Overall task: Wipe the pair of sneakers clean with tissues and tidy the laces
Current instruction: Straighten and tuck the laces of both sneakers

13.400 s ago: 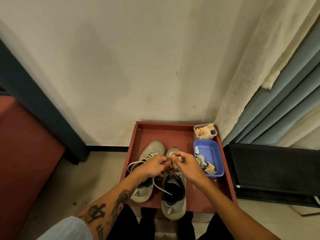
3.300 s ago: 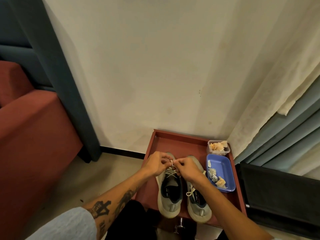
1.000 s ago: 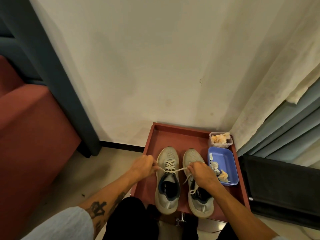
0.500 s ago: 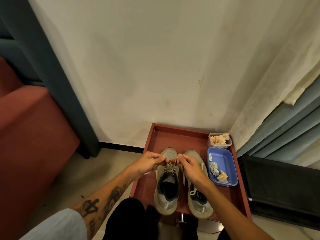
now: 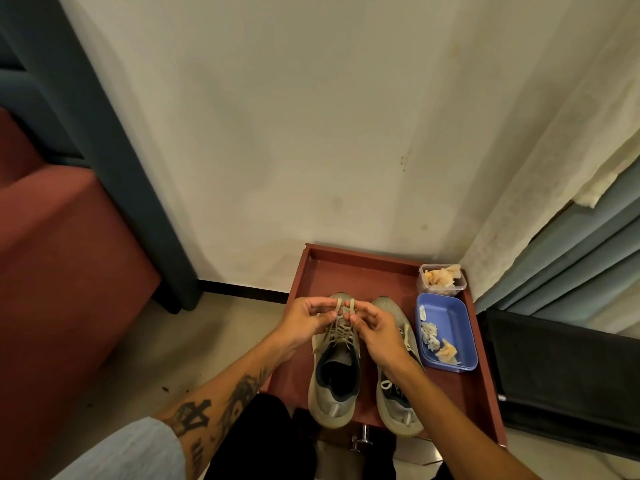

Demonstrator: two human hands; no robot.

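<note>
Laces [image 5: 341, 331] of the left sneaker [image 5: 332, 403] form two loops, one pinched tight in each grip: left hand [image 5: 304, 320], right hand [image 5: 375, 329]. It stands beside the right sneaker [image 5: 401, 414] in the red tray [image 5: 360, 275].

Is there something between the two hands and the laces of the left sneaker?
Nothing visible stands between them. The left hand and the right hand each pinch a loop of the pale flat laces, above the grey mesh sneaker on the left of the red-brown tray.
</note>
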